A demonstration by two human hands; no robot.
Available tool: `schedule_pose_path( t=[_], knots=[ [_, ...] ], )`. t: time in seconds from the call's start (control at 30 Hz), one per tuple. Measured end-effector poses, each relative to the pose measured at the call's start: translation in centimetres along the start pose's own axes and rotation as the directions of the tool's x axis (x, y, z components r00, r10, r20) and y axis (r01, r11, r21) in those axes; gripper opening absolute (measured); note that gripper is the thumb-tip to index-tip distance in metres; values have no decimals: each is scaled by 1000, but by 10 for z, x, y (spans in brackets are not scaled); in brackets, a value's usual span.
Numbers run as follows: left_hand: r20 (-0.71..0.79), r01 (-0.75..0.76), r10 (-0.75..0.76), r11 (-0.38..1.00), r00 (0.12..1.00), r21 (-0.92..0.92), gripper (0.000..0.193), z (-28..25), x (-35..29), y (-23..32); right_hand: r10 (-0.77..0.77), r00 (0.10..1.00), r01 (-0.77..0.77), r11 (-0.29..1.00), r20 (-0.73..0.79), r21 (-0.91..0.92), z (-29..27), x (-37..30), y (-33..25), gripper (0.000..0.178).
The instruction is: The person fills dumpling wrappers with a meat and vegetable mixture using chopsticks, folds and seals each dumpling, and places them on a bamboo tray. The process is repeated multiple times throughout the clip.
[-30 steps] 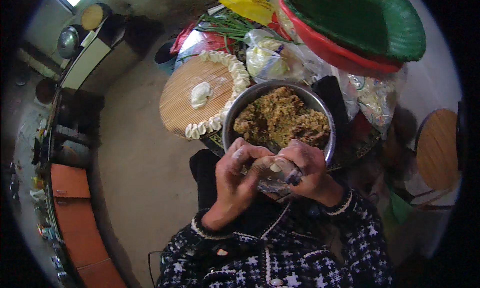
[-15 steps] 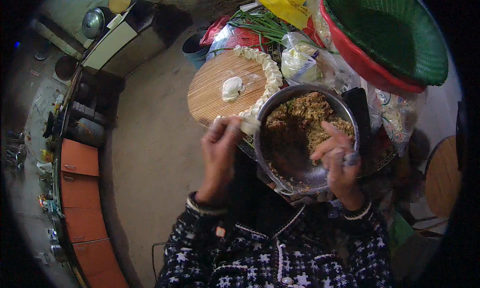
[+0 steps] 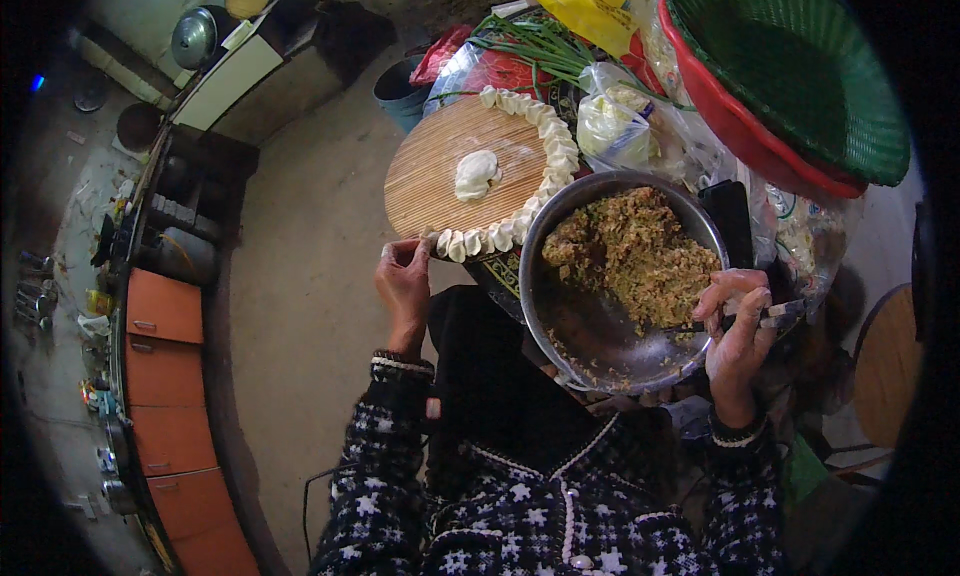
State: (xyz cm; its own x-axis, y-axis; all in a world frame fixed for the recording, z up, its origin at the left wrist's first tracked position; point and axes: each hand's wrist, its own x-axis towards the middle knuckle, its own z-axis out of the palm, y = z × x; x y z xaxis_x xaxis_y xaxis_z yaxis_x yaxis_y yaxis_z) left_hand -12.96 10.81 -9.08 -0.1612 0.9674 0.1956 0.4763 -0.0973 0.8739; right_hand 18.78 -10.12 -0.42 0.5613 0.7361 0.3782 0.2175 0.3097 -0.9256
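At the near edge of the round bamboo board [image 3: 440, 171], the left hand [image 3: 403, 281] sets down a folded dumpling [image 3: 443, 244], its grip pinched together on the dumpling at the end of the row of dumplings [image 3: 540, 166] that curves along the board's right rim. A lump of dough [image 3: 476, 173] lies mid-board. To the right, the steel bowl [image 3: 590, 346] holds chopped filling [image 3: 640, 261]. At its right rim the right hand [image 3: 738, 326] is clamped on what look like chopsticks [image 3: 775, 311], their tips hard to make out.
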Motion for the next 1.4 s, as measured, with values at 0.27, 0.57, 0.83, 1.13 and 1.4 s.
schedule_pose_path(
  t=[0.27,0.57,0.83,1.13,1.4],
  knots=[
    [-14,-77,76,996,997,-42,30,1,-4,-8,52,999,-52,999,9,-9,-6,-1,0,50],
    [76,-55,61,995,995,-84,27,0,3,-5,-79,997,80,996,-11,28,-18,11,4,50],
    [33,-464,468,859,883,216,26,8,-5,-5,-50,999,50,999,-22,5,-19,7,4,50],
    [-48,-250,252,967,966,46,21,3,-4,-4,-149,989,149,987,8,-66,-24,15,3,52],
    [222,-391,352,905,909,165,23,37,55,20,-138,941,211,952,308,-219,-35,17,-7,47]
  ],
)
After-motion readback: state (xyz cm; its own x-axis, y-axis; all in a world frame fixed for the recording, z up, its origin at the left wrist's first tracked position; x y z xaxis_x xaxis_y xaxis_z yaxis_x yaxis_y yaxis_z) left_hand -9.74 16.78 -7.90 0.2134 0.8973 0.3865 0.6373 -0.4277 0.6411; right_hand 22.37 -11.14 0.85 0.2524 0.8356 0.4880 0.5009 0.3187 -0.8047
